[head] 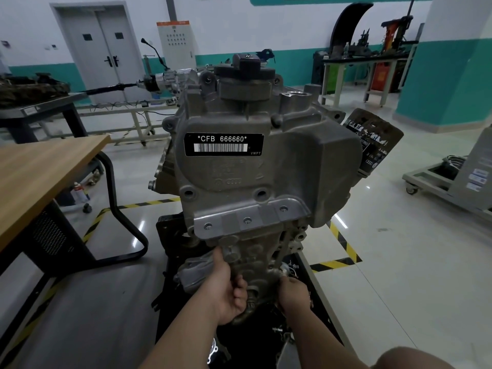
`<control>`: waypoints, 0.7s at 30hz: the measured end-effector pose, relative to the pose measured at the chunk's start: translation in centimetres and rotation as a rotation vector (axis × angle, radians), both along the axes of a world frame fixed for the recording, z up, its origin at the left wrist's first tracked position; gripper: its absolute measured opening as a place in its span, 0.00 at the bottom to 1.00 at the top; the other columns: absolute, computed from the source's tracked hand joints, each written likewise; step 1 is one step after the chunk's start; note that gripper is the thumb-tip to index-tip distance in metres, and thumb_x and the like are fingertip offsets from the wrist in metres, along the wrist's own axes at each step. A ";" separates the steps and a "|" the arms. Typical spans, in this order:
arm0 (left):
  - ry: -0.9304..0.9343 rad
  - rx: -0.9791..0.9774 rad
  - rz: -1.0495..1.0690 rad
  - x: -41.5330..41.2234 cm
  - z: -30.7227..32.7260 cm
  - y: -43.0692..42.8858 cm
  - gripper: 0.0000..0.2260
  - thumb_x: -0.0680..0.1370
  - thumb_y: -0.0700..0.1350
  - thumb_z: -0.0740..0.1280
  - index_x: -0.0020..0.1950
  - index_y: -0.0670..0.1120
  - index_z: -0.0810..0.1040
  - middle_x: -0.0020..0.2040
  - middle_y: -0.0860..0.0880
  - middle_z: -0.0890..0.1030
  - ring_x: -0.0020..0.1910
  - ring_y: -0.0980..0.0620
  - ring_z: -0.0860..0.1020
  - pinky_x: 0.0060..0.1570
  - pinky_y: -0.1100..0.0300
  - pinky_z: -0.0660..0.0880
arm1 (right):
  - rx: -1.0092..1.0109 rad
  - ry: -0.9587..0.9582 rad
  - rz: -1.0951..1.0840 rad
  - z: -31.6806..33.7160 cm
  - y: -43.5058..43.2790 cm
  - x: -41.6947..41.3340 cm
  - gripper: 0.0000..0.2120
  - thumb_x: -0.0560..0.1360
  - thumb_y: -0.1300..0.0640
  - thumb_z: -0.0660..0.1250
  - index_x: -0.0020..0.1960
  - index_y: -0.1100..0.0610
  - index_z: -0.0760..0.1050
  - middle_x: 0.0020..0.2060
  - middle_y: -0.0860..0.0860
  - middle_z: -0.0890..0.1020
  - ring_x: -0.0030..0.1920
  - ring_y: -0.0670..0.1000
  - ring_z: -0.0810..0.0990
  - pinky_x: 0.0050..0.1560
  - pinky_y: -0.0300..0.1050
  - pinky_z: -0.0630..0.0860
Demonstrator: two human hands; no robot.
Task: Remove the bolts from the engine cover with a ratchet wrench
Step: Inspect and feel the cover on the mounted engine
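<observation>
A grey cast engine cover (266,166) with a black "CFB 666660" label stands upright in front of me on a black stand. Several empty bolt holes show along its silver lower flange (247,217). My left hand (226,288) reaches up to the lower casting below the flange, thumb pointing up along the metal and fingers curled against it. My right hand (294,294) is curled around a small metal part at the casting's lower right; what it holds is mostly hidden. No ratchet wrench is plainly visible.
A wooden desk (40,177) with a black tube leg stands at left. An oil filter (378,145) sticks out on the engine's right. Yellow-black floor tape (343,243) marks the bay. Workbenches and a wheeled cart (447,179) stand further off.
</observation>
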State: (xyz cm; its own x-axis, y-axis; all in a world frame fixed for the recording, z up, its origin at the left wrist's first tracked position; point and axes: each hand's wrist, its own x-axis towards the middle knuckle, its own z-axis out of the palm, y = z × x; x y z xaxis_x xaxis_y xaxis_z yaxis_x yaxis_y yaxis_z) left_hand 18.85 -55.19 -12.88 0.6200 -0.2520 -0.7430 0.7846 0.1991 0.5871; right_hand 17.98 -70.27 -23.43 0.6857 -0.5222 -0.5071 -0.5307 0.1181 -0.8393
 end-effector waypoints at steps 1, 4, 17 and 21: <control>-0.005 0.004 -0.007 0.0 0.0 0.0 0.31 0.73 0.74 0.48 0.35 0.46 0.67 0.26 0.51 0.66 0.17 0.56 0.59 0.18 0.69 0.55 | -0.048 -0.012 -0.004 -0.1 0.1 -0.1 0.20 0.80 0.52 0.62 0.30 0.55 0.76 0.28 0.52 0.78 0.31 0.53 0.74 0.32 0.42 0.65; -0.020 0.012 -0.034 -0.2 0.0 0.2 0.32 0.72 0.76 0.48 0.35 0.46 0.67 0.27 0.51 0.66 0.18 0.56 0.59 0.18 0.69 0.55 | 0.042 -0.027 -0.044 -0.1 0.1 -0.4 0.20 0.78 0.55 0.65 0.27 0.57 0.73 0.25 0.53 0.75 0.29 0.53 0.72 0.34 0.44 0.67; -0.031 0.022 -0.047 -0.3 0.2 0.1 0.29 0.75 0.72 0.49 0.35 0.46 0.67 0.27 0.51 0.66 0.19 0.55 0.59 0.19 0.69 0.55 | 0.030 -0.002 0.052 0.2 -0.2 0.3 0.16 0.81 0.55 0.59 0.37 0.59 0.75 0.32 0.54 0.75 0.37 0.56 0.75 0.41 0.47 0.69; -0.021 0.058 -0.088 -0.3 0.4 0.4 0.27 0.77 0.70 0.49 0.37 0.47 0.67 0.27 0.51 0.65 0.19 0.55 0.59 0.20 0.68 0.57 | 0.059 -0.006 0.006 0.0 -0.3 0.1 0.20 0.80 0.54 0.62 0.31 0.58 0.75 0.27 0.54 0.75 0.32 0.55 0.73 0.35 0.45 0.66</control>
State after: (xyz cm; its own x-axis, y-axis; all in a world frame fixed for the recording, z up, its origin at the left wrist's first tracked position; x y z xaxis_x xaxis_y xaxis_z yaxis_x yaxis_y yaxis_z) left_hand 18.54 -54.75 -12.52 0.6126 -0.2633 -0.7453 0.7852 0.0953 0.6118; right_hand 18.12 -70.58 -23.47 0.6919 -0.4871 -0.5330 -0.5269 0.1640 -0.8339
